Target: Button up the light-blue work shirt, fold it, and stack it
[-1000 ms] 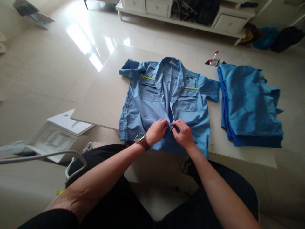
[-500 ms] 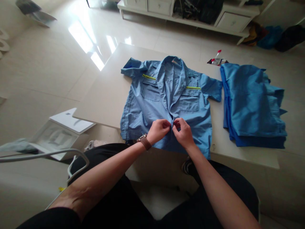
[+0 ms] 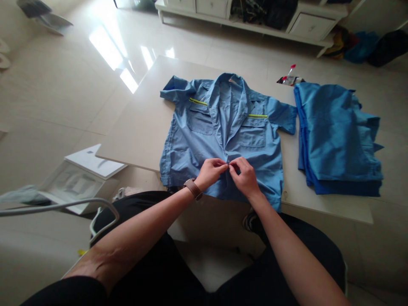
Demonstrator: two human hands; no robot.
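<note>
A blue short-sleeved shirt (image 3: 197, 148) with yellow-green piping above its chest pockets lies front up, collar away from me. Its upper front gapes open, while the edges meet lower down. At the lower front opening my left hand (image 3: 211, 172), with a brown-strapped watch at the wrist, pinches the shirt's edge between thumb and finger. Facing it, my right hand (image 3: 244, 175) pinches the opposite front edge, fingertips nearly touching the left ones. Whatever small part sits between the fingertips, perhaps a button, is hidden.
The shirt rests on a pale low tabletop (image 3: 127, 140). To its right lies a stack of folded blue garments (image 3: 334, 131), with a red-capped bottle (image 3: 289, 75) behind. A white box (image 3: 86, 182) stands at the left. A white cabinet (image 3: 255, 25) lines the far side.
Both hands' fingertips have come closer together at the shirt front. The two front edges, slightly parted before, now meet just above the fingers.
</note>
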